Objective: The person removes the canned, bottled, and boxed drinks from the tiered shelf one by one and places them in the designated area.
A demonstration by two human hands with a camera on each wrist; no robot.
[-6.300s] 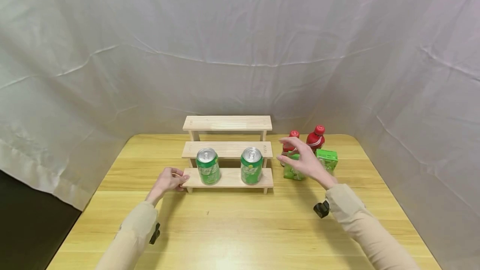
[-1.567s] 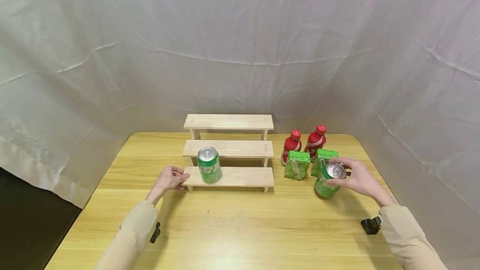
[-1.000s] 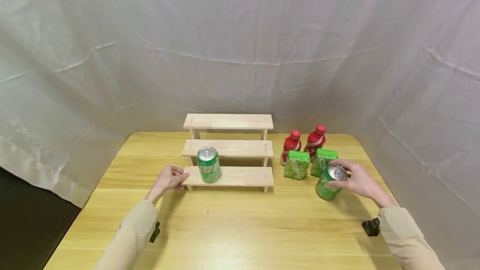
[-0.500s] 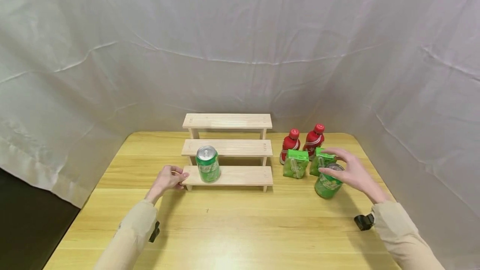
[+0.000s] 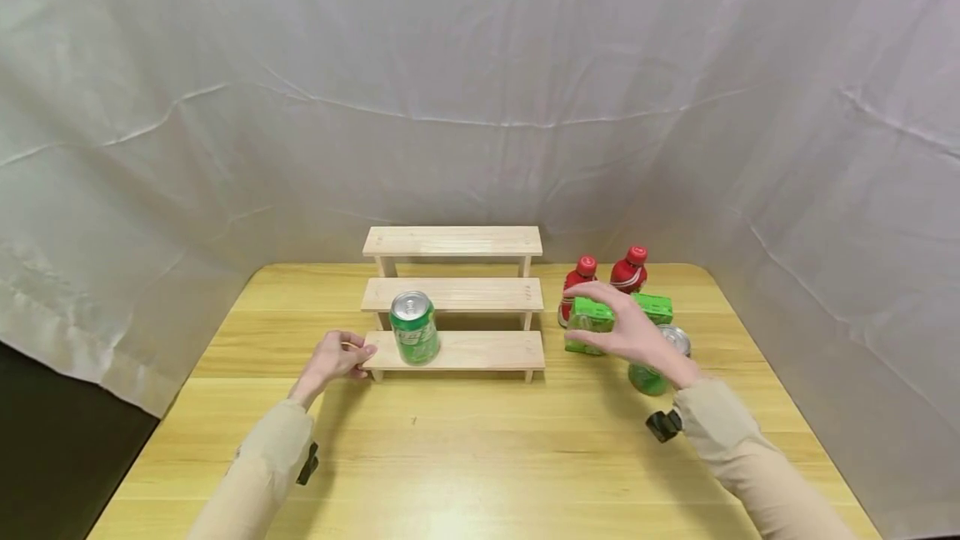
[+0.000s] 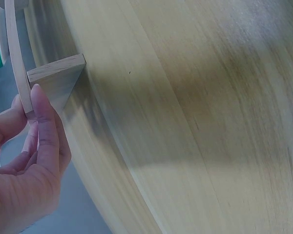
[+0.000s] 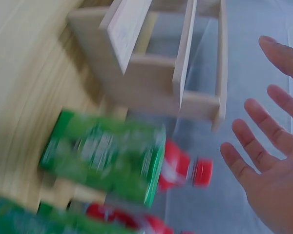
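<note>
My left hand [image 5: 335, 359] pinches the left end of the lowest board of a three-step wooden display rack [image 5: 487, 350], thumb on top and fingers beneath. One green soda can [image 5: 415, 330] stands upright on that board, toward its left end. My right hand [image 5: 626, 327] holds nothing; in the right wrist view its fingers [image 7: 271, 124] are spread. In the head view it overlaps a green drink carton [image 5: 588, 315] and partly hides a second carton [image 5: 654, 307]. A second green soda can [image 5: 648, 379] stands on the table behind my right wrist, partly covered.
Two red bottles [image 5: 628, 272] with red caps stand behind the cartons, right of the rack. The wooden table [image 5: 450, 457] runs forward from the rack. Grey-white cloth [image 5: 480, 107] hangs around the back and sides.
The soda can from the lowest board's right side now stands on the table beside the cartons. My right hand has let go of it and moved left. My left hand has kept its grip.
</note>
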